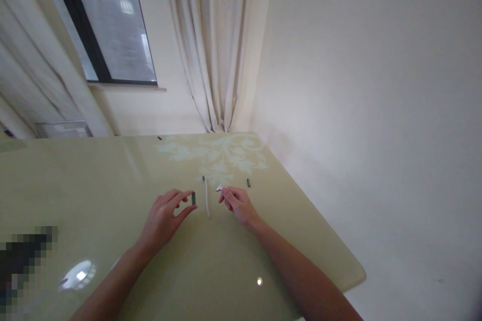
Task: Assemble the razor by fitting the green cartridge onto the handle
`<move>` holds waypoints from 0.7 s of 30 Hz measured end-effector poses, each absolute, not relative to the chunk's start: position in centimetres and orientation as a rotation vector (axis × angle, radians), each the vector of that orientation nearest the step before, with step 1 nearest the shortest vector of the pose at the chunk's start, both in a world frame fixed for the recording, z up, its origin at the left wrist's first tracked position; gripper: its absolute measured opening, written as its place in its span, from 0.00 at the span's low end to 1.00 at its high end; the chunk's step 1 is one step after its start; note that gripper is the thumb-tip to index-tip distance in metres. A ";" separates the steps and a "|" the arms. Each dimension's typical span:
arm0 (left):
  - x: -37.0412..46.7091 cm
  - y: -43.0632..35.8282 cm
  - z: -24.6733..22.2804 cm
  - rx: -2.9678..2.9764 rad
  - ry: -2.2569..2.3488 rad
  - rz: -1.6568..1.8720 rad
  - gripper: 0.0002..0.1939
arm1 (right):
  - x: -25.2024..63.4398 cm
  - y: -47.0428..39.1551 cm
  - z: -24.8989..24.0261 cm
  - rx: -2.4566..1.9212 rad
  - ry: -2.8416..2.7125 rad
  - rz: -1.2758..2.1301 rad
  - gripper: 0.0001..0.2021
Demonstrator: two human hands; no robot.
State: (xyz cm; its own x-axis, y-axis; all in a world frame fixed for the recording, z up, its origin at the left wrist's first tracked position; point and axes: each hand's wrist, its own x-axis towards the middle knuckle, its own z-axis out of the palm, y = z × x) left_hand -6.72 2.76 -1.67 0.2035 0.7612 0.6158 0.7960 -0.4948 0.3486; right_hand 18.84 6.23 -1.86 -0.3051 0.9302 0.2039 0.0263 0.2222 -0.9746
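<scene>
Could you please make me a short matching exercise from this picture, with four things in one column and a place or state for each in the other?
Things
1. Left hand
2. Right hand
3. White stick with a dark tip
4. Window

Places and states
A. Lying on the table, between the two hands
B. Dark-framed, with a curtain on either side
C. Pinching a small dark green piece between thumb and finger
D. Holding a small silvery piece at its fingertips

Right pairs: 1-C, 2-D, 3-A, 4-B
</scene>
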 end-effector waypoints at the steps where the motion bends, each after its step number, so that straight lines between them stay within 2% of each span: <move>1: -6.7 2.7 -1.7 -2.406 -1.555 -1.177 0.23 | 18.9 6.2 -1.9 -0.931 -1.573 1.228 0.29; 8: -6.4 2.7 -2.2 -2.473 -1.604 -1.157 0.21 | 19.0 6.2 -2.0 -0.933 -1.575 1.263 0.30; 17: -4.3 1.5 -1.4 -2.541 -1.686 -1.538 0.21 | 19.0 5.0 -1.2 -0.927 -1.679 1.282 0.28; 21: -4.0 0.6 -0.9 -2.524 -1.663 -1.565 0.20 | 18.8 4.3 -0.7 -0.915 -1.718 1.299 0.26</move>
State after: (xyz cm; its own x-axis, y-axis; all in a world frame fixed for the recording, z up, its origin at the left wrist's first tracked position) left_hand -3.97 0.64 -0.91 0.1153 0.8313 0.5438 0.5928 -0.4968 0.6338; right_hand 18.79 4.26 -0.67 -0.4363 0.8855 0.1596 0.0876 0.2183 -0.9719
